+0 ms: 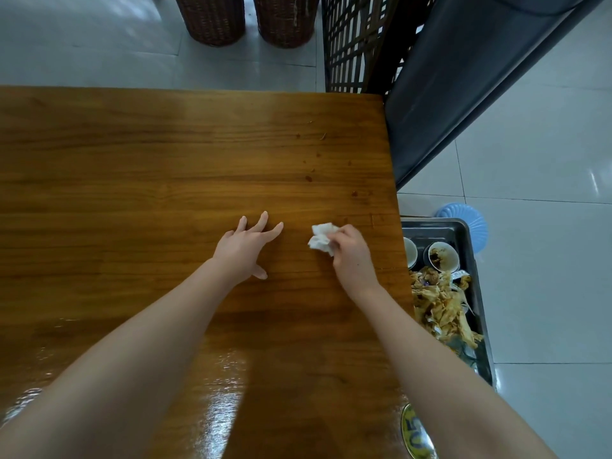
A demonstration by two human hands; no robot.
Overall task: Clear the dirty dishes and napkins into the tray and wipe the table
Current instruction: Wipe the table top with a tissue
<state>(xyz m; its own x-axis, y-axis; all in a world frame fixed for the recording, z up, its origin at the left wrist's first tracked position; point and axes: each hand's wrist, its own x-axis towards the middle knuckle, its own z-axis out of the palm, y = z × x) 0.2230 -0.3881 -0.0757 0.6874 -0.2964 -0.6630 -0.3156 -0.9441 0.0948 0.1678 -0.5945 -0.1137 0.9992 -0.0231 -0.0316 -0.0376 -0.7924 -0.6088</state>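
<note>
White napkin (pixel 320 240) was scrunched in the right hand (pixel 351 256), down on the bench (pixel 165 160) near its right edge. Left hand (pixel 243 250) lay spread flat, holding nothing. Tray (pixel 462 227) ran lengthwise beside that edge.

L hand (pixel 246 248) flat, palm down, fingers splayed toward 1 o'clock, thumb out at 5. R hand (pixel 351 256) at its 3 o'clock — fingers curled, pinching crumpled napkin (pixel 322 240). Both forearms bare, extended fwd.
</note>
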